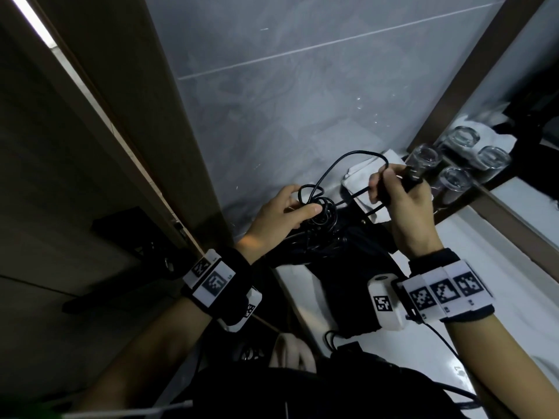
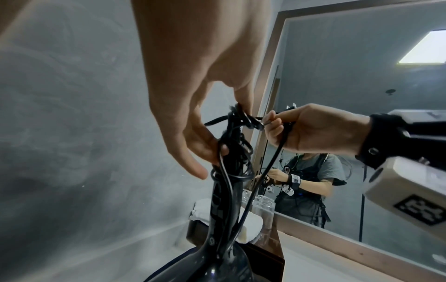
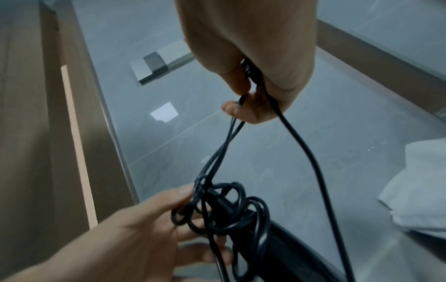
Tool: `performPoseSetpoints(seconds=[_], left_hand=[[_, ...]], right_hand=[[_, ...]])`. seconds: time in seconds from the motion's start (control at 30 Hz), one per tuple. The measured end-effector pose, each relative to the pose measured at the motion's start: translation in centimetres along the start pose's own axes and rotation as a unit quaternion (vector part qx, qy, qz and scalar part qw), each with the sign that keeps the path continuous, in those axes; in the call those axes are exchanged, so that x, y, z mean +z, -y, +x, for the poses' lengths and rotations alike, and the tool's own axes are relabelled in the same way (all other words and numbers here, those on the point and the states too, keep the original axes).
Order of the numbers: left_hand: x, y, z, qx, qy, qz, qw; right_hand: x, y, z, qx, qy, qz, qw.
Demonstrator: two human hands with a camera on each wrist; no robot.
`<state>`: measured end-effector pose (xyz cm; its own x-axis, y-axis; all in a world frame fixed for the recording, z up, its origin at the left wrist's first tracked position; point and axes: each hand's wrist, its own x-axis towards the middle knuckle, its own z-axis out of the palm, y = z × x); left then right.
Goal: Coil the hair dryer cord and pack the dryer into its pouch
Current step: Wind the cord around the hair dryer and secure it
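Note:
The black hair dryer [image 1: 314,247] lies over a black cloth pouch [image 1: 348,300] on the white counter, its handle [image 2: 217,209] pointing up. Its black cord [image 1: 325,214] is wound in loose, tangled loops around the handle's end. My left hand [image 1: 302,201] grips those loops against the handle. A little to the right and higher, my right hand [image 1: 384,182] pinches a doubled strand of the cord [image 3: 224,148] and holds the plug end in its palm. One slack loop arches between the two hands.
A folded white towel [image 1: 363,173] lies behind the hands, with several upturned glasses [image 1: 453,179] beside it at the mirror [image 1: 520,71]. A grey tiled wall [image 1: 287,101] stands close behind, and a wooden door frame [image 1: 127,122] is on the left.

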<state>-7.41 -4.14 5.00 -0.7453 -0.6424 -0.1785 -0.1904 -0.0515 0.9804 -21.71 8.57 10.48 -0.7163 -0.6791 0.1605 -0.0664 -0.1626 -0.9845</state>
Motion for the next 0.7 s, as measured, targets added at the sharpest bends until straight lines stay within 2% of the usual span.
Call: performPoseSetpoints(seconds=[0.1, 0.17, 0.3, 0.4, 0.47, 0.57, 0.63, 0.7], left_hand=[[-0.2, 0.0, -0.1, -0.009, 0.003, -0.016, 1.000], [-0.5, -0.1, -0.3, -0.017, -0.002, -0.037, 0.999], [-1.3, -0.3, -0.4, -0.014, -0.028, -0.046, 0.998], [-1.5, -0.6, -0.1, -0.007, -0.042, -0.046, 0.998], [-1.5, -0.7, 0.0, -0.007, -0.044, -0.044, 0.998], [-1.4, -0.5, -0.1, -0.008, -0.039, -0.040, 0.998], [-1.4, -0.4, -0.2, -0.010, -0.036, -0.042, 0.998], [-1.3, -0.3, -0.4, -0.013, -0.036, -0.052, 0.998]], right_hand=[[-0.8, -0.3, 0.4, 0.022, -0.083, 0.046, 0.995], [-1.3, -1.0, 0.4, 0.061, -0.106, 0.044, 0.992], [-2.2, -4.0, -0.7, 0.206, -0.070, -0.013, 0.976], [-2.4, -6.2, -1.9, 0.317, -0.021, -0.055, 0.946], [-2.5, -7.3, -2.5, 0.380, -0.022, -0.046, 0.924], [-2.7, -8.3, -3.3, 0.432, -0.013, -0.038, 0.901], [-2.7, -8.3, -3.4, 0.458, 0.028, -0.075, 0.885], [-2.4, -7.9, -3.2, 0.446, 0.061, -0.120, 0.885]])
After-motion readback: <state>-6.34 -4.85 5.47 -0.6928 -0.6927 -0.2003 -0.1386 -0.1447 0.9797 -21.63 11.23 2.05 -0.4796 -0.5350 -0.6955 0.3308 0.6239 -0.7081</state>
